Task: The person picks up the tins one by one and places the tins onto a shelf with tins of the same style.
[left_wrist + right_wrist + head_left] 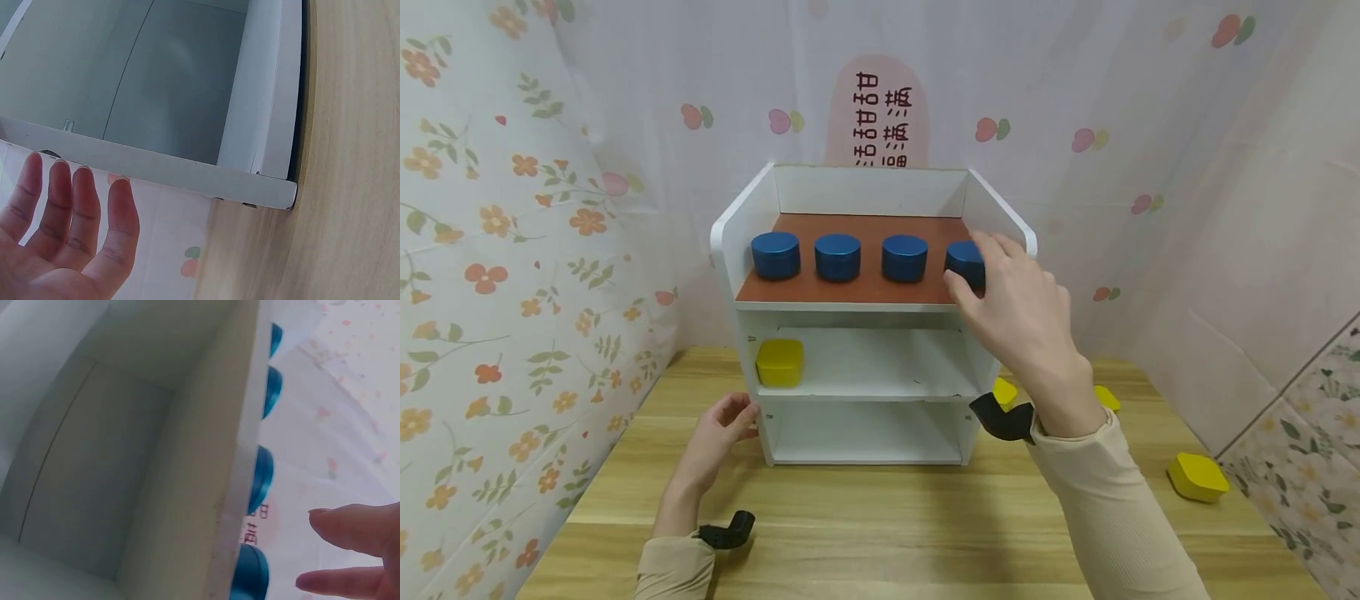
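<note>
Several round blue tins stand in a row on the brown top of a small white shelf unit. My right hand is over the rightmost blue tin, thumb and fingers spread around it and partly hiding it. In the right wrist view, the thumb and a fingertip show apart from the nearest tin. My left hand is at the lower left side of the unit, fingertips right at its side panel, holding nothing. A yellow rounded-square tin sits at the left end of the middle shelf.
On the wooden table, a yellow tin lies at the right. Two more, a yellow tin and another yellow tin, show partly behind my right forearm. Printed curtains hang behind and to the left.
</note>
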`<state>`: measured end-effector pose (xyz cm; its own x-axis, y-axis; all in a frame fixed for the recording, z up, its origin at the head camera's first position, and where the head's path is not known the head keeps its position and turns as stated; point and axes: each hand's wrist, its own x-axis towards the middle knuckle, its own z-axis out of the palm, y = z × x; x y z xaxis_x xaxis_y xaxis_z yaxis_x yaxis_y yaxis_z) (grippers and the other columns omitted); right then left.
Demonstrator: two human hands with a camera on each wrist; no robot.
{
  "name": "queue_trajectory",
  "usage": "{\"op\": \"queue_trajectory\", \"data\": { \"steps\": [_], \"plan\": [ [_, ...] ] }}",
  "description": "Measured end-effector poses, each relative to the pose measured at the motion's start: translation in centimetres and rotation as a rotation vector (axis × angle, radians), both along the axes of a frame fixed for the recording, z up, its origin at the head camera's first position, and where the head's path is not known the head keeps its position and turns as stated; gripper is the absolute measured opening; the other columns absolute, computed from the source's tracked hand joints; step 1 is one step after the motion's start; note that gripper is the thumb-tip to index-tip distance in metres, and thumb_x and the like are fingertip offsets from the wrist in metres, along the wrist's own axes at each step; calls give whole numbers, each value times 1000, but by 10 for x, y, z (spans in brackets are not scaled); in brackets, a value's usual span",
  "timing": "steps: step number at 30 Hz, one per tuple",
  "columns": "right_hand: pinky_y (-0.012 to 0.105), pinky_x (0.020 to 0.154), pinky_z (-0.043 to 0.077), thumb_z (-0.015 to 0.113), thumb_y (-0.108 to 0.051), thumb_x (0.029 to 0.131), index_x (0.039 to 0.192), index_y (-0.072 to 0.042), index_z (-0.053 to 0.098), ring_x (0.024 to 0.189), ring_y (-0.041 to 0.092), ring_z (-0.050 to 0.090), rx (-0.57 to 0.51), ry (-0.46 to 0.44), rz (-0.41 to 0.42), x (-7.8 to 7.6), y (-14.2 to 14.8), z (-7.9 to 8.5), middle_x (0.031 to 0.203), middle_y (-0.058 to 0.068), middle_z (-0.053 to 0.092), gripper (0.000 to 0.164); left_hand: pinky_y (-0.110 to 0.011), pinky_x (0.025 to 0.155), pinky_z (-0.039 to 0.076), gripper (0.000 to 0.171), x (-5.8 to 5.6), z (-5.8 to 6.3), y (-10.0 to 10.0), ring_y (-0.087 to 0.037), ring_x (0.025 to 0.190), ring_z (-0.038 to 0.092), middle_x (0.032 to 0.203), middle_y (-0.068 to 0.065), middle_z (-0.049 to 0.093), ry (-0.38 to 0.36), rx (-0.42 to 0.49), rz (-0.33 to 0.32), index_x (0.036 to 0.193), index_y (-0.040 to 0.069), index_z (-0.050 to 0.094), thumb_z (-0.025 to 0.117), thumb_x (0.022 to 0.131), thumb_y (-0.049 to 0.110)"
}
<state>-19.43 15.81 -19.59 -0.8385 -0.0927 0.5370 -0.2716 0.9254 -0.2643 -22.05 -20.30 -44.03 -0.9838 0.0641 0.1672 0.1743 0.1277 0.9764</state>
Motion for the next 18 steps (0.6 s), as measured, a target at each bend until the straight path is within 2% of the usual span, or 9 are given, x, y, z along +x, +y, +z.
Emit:
{"op": "queue_trajectory", "data": {
  "steps": [6,9,14,16,18],
  "plan": [
    [60,74,48,56,-44,96,141,-17,52,107,35,59,-73,32,3,15,4,-1,138,7,54,53,-40,88,54,35,0,0,0,-13,98,57,107,-13,56,0,-4,-1,118,-9,50,57,101,20],
    [57,69,49,58,-43,96,137,-16,56,101,33,61,-105,63,19,21,7,-3,133,8,57,50,-41,88,54,35,0,0,0,-13,98,57,108,-14,56,-3,-6,-3,119,-10,49,57,101,19],
    [40,50,45,62,-39,95,131,-14,61,67,23,58,-164,122,41,30,20,-6,122,9,64,44,-40,88,54,36,0,0,0,-12,99,57,110,-15,56,-3,-9,-7,120,-10,49,56,102,20],
    [34,47,42,62,-39,95,129,-13,62,59,20,55,-195,131,47,32,26,-7,117,8,66,42,-39,88,54,36,0,1,0,-12,99,56,110,-15,56,-3,-10,-6,120,-10,49,56,102,20],
    [31,46,42,62,-38,96,128,-13,63,59,18,56,-233,129,53,35,34,-8,112,8,68,41,-38,88,54,36,1,1,0,-12,99,56,109,-15,56,-3,-12,-5,120,-10,49,56,102,21]
  ]
}}
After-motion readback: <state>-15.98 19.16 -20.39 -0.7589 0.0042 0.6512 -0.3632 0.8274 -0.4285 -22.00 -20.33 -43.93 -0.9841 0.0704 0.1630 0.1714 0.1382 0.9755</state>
